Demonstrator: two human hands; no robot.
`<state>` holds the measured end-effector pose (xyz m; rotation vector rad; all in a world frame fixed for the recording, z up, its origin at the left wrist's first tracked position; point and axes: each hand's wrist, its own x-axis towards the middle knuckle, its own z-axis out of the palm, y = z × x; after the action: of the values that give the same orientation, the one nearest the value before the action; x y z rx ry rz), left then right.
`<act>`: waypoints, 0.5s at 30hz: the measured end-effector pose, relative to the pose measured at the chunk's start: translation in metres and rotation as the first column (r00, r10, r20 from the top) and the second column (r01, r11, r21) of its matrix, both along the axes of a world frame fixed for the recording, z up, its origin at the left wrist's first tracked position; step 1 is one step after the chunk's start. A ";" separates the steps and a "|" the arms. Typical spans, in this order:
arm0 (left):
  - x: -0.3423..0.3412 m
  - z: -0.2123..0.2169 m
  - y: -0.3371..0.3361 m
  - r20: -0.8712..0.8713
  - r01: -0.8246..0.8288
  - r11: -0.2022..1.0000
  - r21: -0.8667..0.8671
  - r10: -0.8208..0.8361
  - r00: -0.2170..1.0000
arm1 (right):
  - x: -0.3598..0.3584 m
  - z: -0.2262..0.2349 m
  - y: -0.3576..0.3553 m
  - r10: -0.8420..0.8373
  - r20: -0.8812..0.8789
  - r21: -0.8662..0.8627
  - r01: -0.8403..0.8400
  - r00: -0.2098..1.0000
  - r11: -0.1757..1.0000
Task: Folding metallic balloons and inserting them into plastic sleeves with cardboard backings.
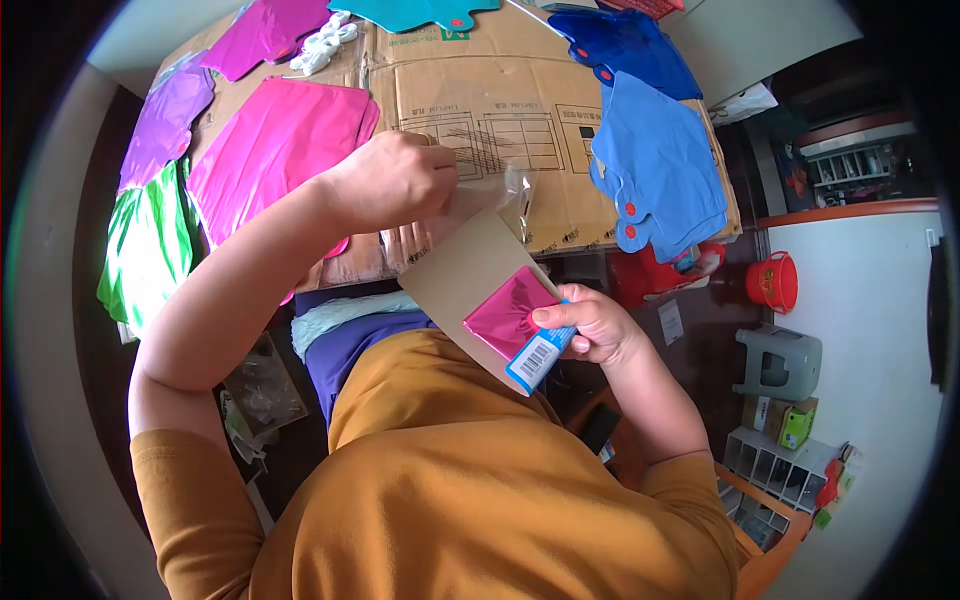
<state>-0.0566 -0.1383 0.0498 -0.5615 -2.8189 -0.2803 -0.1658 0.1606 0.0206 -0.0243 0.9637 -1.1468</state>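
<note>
My right hand [590, 325] grips a flat piece of brown card [450, 265] by its edge, thumb on top. Against the card lies a folded shiny magenta plastic piece [505, 308] with a blue barcode label [540, 360] at its lower end. Above the card's far end, my left hand [400, 180] is closed, its fingertips mostly hidden from view. Clear plastic film [517, 195], apparently a bag, stretches from those fingers across the card's upper edge. Just left of my left hand lies a stack of pink shiny sheets [275, 150].
Flattened cardboard [480, 90] covers the table. Around it lie blue sheets [660, 165], dark blue ones [640, 50], teal [415, 12], purple [168, 120] and green [150, 235] ones, plus a white cord bundle [325, 45]. A red bucket [772, 283] and grey stool [780, 360] stand right.
</note>
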 end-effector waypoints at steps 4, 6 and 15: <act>0.001 -0.002 0.000 0.002 -0.057 0.998 0.014 0.057 0.998 | -0.001 0.009 -0.004 -0.012 0.020 0.009 0.012 1.000 1.000; -0.002 -0.004 0.006 -0.064 -0.099 0.990 0.105 0.107 0.992 | 0.002 0.012 -0.004 0.008 0.016 0.033 -0.009 1.000 0.999; -0.001 -0.002 0.006 0.014 -0.100 0.972 0.214 0.099 0.995 | 0.006 0.023 -0.004 -0.163 -0.230 -0.028 0.161 0.959 0.987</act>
<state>-0.0572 -0.1320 0.0475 -0.3712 -2.7611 -0.5579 -0.1600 0.1561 0.0437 -0.0895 1.1851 -1.3201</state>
